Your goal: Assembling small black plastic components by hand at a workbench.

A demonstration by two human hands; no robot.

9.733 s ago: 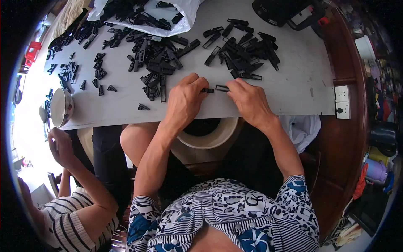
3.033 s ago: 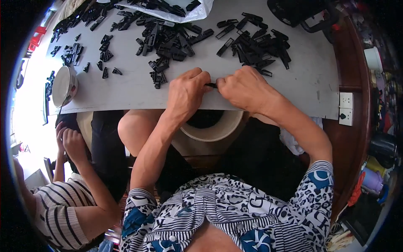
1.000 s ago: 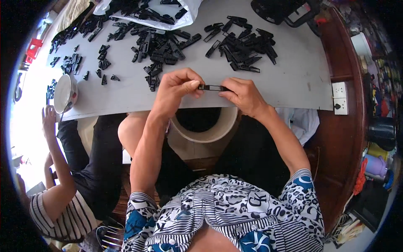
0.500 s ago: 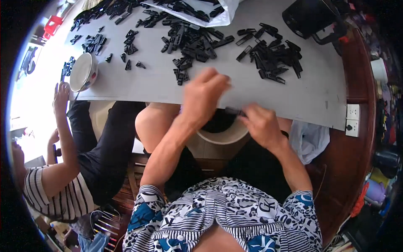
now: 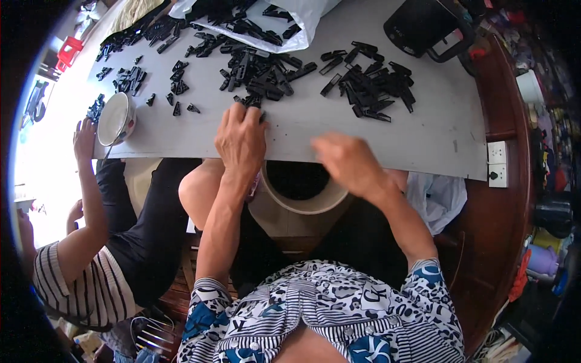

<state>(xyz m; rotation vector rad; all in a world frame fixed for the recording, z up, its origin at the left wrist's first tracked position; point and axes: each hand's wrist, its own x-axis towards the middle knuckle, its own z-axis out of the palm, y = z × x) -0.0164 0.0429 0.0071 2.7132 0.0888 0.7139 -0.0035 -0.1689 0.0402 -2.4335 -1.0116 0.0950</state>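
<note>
My left hand [image 5: 241, 136] rests at the table's near edge, its fingers curled down onto a cluster of small black plastic pieces [image 5: 248, 100]. The fingertips partly cover those pieces. Motion blurs my right hand [image 5: 348, 160], which hangs over the table edge with its fingers drawn in; whether anything is in them cannot be made out. Between my legs, below the edge, stands a pale bucket [image 5: 308, 207] with a dark mass inside. Beyond my hands lie a heap of long black plastic clips [image 5: 260, 75] and another heap of clips [image 5: 375, 85] to the right.
On the grey table [image 5: 423, 139] a white plastic bag [image 5: 302, 36] of black pieces lies at the back, and a black kettle [image 5: 417, 30] stands back right. At left, a person's hand [image 5: 85, 139] is near a white bowl [image 5: 115, 121]. A wall socket [image 5: 497, 163] is at right.
My left hand has moved left and down onto the small pieces. My right hand has shifted up and left from the bucket, and the black piece seen in it no longer shows. The view has shifted slightly.
</note>
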